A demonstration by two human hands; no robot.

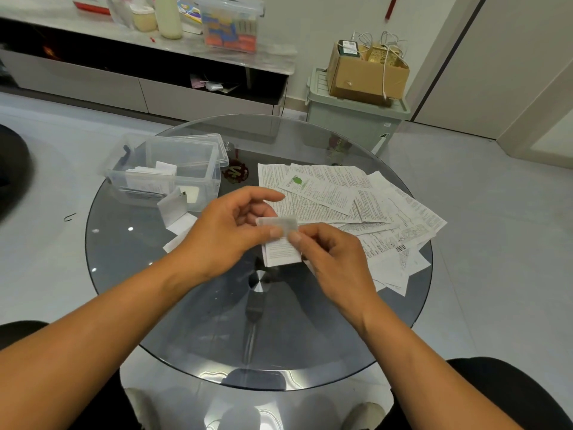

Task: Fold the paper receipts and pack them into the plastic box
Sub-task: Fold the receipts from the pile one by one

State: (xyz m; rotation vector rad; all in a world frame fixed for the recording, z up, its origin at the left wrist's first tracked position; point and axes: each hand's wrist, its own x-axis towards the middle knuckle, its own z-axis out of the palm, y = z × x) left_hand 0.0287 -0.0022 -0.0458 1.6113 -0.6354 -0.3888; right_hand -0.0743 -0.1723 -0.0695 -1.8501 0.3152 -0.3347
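Grip: both hands pinched one folded receipt [280, 240] above the middle of the table; the left hand [229, 231] held its upper left edge between thumb and forefinger, and the right hand [331, 252] held its upper right edge in the same way, the two thumbs almost touching.
Folded receipt: one small white slip, its top edge turned over, its printed lower part hanging toward the near side.
Hands: two, bare, with both forearms reaching in from the near edge.
Plastic box: one clear plastic box [198, 169], open, stood on the far left part of the table; several folded slips lay inside it, their number not countable.
Lid: one clear lid [217, 144] leaned behind the box on its far side.
Loose folded slips: a few white folded papers [175, 212] lay on the glass just near the box, partly hidden by the left hand.
Unfolded receipts: one overlapping heap of flat receipts [356, 206] lay on the right part of the table; the sheets could not be counted exactly, and the top one bore a green mark.
Table: one round dark glass table [201, 330].
Background: one long low cabinet [124, 85] stood far left, and one green storage bin [350, 119] far right carried one cardboard box [366, 76].
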